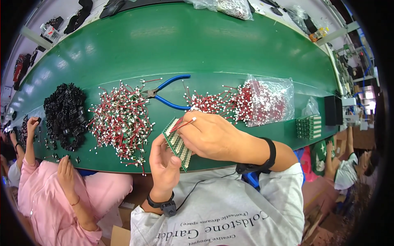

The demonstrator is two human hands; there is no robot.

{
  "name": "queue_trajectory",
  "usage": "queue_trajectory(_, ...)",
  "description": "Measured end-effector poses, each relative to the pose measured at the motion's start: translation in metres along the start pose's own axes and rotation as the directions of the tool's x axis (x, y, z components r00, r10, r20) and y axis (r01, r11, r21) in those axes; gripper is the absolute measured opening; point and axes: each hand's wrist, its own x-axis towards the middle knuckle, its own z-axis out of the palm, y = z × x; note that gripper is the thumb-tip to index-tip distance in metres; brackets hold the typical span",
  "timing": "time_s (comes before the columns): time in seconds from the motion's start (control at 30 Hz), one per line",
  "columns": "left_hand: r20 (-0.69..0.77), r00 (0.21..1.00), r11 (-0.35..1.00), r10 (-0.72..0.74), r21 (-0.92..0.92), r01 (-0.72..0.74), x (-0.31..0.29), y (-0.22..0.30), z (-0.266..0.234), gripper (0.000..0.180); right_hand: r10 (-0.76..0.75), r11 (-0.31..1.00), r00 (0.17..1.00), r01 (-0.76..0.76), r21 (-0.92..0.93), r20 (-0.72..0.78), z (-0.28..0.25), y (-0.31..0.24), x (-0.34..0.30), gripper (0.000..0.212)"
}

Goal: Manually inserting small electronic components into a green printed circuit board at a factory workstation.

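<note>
While the left hand (163, 164) grips the near left side of a circuit-board panel (179, 148) between thumb and fingers, the right hand (211, 135) is positioned over the panel's right side with its fingers curled inward. A red wire lead (180, 124) with a white connector emerges beside the right index finger; the right fingertips are hidden, so whether they pinch the lead cannot be told.

The work surface is a green table (184, 49). Pliers (152, 93) with blue handles lie beyond the hands, jaws toward a large pile of red-and-white leads (123, 121) at left. A smaller heap of leads (209, 103) extends right to a clear plastic bag (271, 102) of similar parts. A pile of black components (65, 119) lies farther left; a stack of green boards (308, 127) stands at right, beside a black box (332, 110). A co-worker in pink (61, 197) sits at the left.

The panel is held tilted, above the table's near edge. It is green, narrow and elongated, with rows of off-white connectors along its face.
</note>
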Motion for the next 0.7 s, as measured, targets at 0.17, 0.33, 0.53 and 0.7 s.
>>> queue_trajectory(0.17, -0.013, 0.995, 0.991, 0.096, 0.096, -0.094, -0.002, -0.007, -0.006, 0.076, 0.013, 1.0, 1.0, -0.013, 0.024, 0.003, 0.001, 0.0, 0.001, 0.023)
queue_trajectory(0.33, -0.021, 0.998, 0.998, 0.051, 0.028, -0.051, -0.002, 0.001, -0.001, 0.078, 0.01, 0.997, 1.0, -0.009, 0.081, -0.009, -0.001, 0.0, -0.001, 0.022)
queue_trajectory(0.53, 0.015, 0.996, 0.994, 0.093, 0.062, -0.094, -0.005, -0.008, -0.013, 0.075, -0.002, 0.989, 1.0, 0.006, 0.145, -0.026, -0.004, -0.004, -0.003, 0.019)
queue_trajectory(0.7, 0.002, 0.995, 0.989, 0.099, 0.113, -0.098, -0.005, -0.006, -0.016, 0.073, -0.039, 0.988, 0.997, 0.048, 0.15, -0.062, 0.005, -0.002, -0.005, 0.019)
